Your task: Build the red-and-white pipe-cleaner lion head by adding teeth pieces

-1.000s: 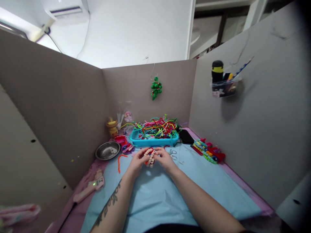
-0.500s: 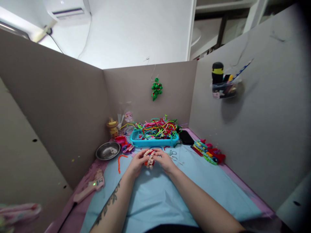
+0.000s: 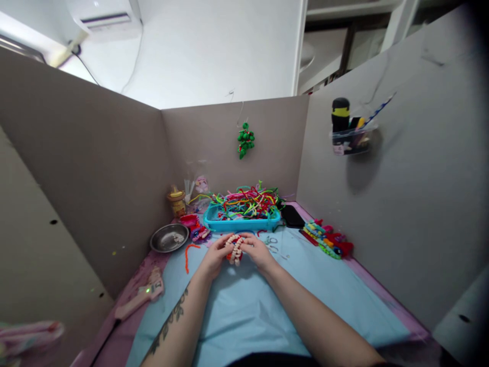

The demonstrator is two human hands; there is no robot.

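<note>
Both hands meet over the light blue mat [image 3: 267, 311] in front of me. My left hand [image 3: 214, 256] and my right hand [image 3: 256, 251] pinch a small red and cream pipe-cleaner figure [image 3: 235, 248] between their fingertips, fingers curled around it. The figure hangs a little below the fingers, just above the mat. An orange pipe cleaner [image 3: 188, 254] lies on the mat to the left of my left hand.
A turquoise tray [image 3: 241, 223] heaped with coloured pipe cleaners stands behind the hands. A metal bowl [image 3: 169, 237] sits at the left, a pink glue gun [image 3: 140, 296] nearer me. Finished colourful pieces [image 3: 328, 240] and a black phone [image 3: 292, 215] lie to the right. Cardboard walls enclose the desk.
The hands have stayed in place, with only slight finger shifts on the figure. The view has barely moved.
</note>
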